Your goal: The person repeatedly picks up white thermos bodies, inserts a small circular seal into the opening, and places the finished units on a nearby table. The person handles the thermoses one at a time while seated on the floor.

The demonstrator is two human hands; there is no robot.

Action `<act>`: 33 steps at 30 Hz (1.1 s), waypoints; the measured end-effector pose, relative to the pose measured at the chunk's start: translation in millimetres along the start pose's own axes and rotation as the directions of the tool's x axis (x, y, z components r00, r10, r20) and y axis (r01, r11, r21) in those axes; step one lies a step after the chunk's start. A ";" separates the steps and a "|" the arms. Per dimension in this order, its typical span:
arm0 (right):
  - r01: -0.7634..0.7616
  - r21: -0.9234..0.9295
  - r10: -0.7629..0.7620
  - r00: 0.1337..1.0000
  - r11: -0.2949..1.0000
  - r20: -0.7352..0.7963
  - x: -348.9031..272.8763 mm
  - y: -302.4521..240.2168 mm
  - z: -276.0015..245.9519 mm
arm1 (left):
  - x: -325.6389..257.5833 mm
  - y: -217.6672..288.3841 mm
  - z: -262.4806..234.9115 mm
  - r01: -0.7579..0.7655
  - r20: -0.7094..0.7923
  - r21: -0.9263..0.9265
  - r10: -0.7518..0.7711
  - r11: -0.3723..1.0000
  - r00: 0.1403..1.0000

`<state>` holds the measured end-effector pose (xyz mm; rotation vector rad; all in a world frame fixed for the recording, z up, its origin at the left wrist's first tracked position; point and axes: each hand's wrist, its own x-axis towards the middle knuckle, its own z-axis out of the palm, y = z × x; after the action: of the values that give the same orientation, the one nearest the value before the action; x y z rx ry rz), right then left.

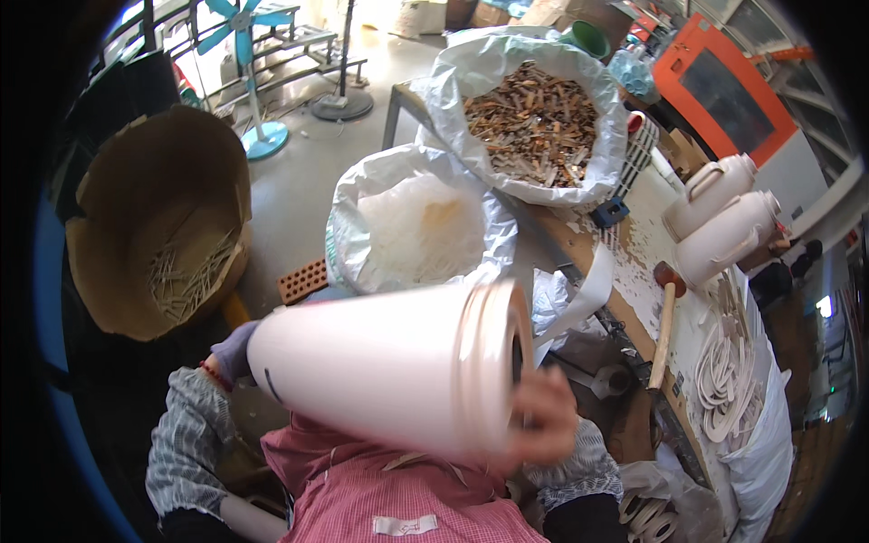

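A large pale pink thermos jug body (371,366) lies sideways across my lap, its ringed mouth facing right. My left hand (233,351), in a purple glove, grips its left end; most of those fingers are hidden behind the body. At the mouth, my bare right hand (545,418) is curled over the rim, blurred by motion. A short dark mark shows low on the jug's left side. Just beyond it stands a white sack (348,253) holding whitish, translucent material.
A second sack (444,118) holds brown scraps. The right bench carries two thermos jugs (724,244), a mallet (668,317) and coiled pale strips (724,380). At left is a large cardboard drum (109,226) with thin strips inside. A brick (303,282) and blue fan (265,140) stand beyond.
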<state>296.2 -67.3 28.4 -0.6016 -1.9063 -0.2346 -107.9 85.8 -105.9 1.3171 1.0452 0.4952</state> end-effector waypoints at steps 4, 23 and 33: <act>-0.579 0.158 0.590 0.712 0.800 -0.381 -53.8 40.2 40.3 | 0.4 56.2 -6.1 -0.392 -0.328 0.462 0.564 0.796 0.758; 0.201 0.111 -0.211 0.974 0.973 0.080 47.5 -11.8 0.3 | -24.4 -0.3 38.0 0.233 0.093 -0.185 -0.219 0.955 0.971; -0.731 0.232 0.764 0.637 0.642 -0.107 -46.6 60.1 34.2 | -20.5 17.5 18.7 -0.160 -0.364 -0.402 0.002 0.901 0.931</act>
<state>313.3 -15.3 -34.6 -1.1608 -1.3139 0.4029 -97.8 63.3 -84.3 0.8961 1.0982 0.9989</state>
